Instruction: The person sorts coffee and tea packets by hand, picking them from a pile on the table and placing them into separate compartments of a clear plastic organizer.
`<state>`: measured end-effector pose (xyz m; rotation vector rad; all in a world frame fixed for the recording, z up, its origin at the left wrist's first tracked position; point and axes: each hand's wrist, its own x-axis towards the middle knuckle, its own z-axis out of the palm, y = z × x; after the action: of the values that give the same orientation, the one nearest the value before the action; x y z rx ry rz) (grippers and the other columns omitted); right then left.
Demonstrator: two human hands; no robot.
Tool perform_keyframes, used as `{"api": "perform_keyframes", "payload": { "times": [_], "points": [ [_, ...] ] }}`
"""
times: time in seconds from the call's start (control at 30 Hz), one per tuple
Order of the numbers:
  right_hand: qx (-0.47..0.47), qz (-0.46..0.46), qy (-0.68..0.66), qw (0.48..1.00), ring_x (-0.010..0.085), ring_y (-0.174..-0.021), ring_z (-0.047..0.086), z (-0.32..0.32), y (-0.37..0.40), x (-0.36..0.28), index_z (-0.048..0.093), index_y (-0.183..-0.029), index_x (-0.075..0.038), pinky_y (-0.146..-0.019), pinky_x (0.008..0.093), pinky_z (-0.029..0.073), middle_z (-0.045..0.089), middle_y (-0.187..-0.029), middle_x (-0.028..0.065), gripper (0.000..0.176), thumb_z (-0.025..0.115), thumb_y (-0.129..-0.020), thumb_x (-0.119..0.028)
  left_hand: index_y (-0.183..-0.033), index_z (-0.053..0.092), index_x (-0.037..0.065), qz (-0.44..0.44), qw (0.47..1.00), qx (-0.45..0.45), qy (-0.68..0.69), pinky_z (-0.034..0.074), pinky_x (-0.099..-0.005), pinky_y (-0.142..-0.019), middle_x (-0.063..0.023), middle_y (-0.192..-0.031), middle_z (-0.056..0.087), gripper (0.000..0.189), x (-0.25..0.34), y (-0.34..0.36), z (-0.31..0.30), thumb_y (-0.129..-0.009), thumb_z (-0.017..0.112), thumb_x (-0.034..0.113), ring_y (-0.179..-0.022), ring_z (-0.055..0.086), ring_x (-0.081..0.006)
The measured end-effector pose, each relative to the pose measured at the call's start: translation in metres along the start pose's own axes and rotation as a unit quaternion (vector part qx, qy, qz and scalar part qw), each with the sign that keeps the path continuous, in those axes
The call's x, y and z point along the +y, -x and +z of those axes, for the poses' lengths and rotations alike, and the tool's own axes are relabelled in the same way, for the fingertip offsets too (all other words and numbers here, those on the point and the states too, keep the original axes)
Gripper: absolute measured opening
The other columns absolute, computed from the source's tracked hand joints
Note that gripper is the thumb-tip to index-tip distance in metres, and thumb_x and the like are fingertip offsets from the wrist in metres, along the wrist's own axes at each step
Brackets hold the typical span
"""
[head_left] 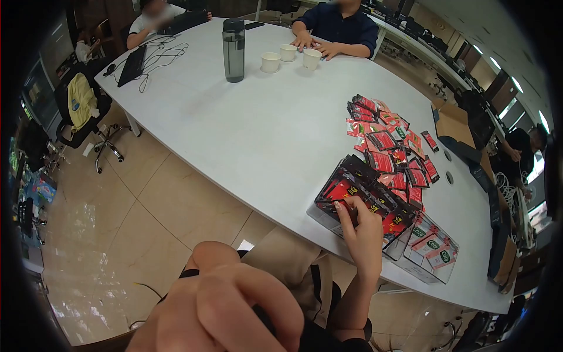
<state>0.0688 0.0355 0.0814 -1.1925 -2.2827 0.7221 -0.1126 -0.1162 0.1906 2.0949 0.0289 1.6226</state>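
Note:
My right hand reaches into a clear box at the near table edge. Its thumb and fingers pinch at the top of a red and black sachet, one of several standing in rows there. Beside this box is a second clear organizer, with pink Cozy sachets upright in it. Just behind lies a loose pile of red, pink and black sachets. Very large and near the camera, my left hand is raised with curled fingers; its fingertips and anything in them are hidden.
The white table also carries a grey bottle, paper cups, and a keyboard with cables. Open cardboard boxes line the right edge. Two people sit at the far side. An office chair stands left.

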Motion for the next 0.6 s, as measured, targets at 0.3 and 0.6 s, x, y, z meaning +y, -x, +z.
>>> {"api": "perform_keyframes", "payload": {
  "times": [0.3, 0.6],
  "points": [
    [0.052, -0.088, 0.052, 0.993, 0.0273, -0.065, 0.054, 0.008, 0.001, 0.009, 0.061, -0.102, -0.004, -0.059, 0.0380, 0.041, 0.057, -0.074, 0.0134, 0.017, 0.057, -0.091, -0.017, -0.074, 0.055, 0.016, 0.010, 0.974, 0.217, -0.067, 0.043, -0.0282, -0.077, 0.0082, -0.081, 0.055, 0.018, 0.004, -0.003, 0.034, -0.091, 0.055, 0.012, -0.087, 0.053, -0.0064],
    [0.021, -0.091, 0.039, 0.995, 0.0277, -0.078, 0.058, 0.002, 0.000, 0.007, 0.061, -0.107, -0.007, -0.066, 0.0392, 0.046, 0.062, -0.085, 0.0102, 0.022, 0.059, -0.086, -0.011, -0.109, 0.063, 0.014, 0.486, 0.819, 0.213, -0.217, 0.039, -0.0312, -0.091, 0.0038, -0.105, 0.061, 0.019, -0.045, -0.003, 0.049, -0.093, 0.053, 0.014, -0.101, 0.051, -0.0127]
  ]
}}
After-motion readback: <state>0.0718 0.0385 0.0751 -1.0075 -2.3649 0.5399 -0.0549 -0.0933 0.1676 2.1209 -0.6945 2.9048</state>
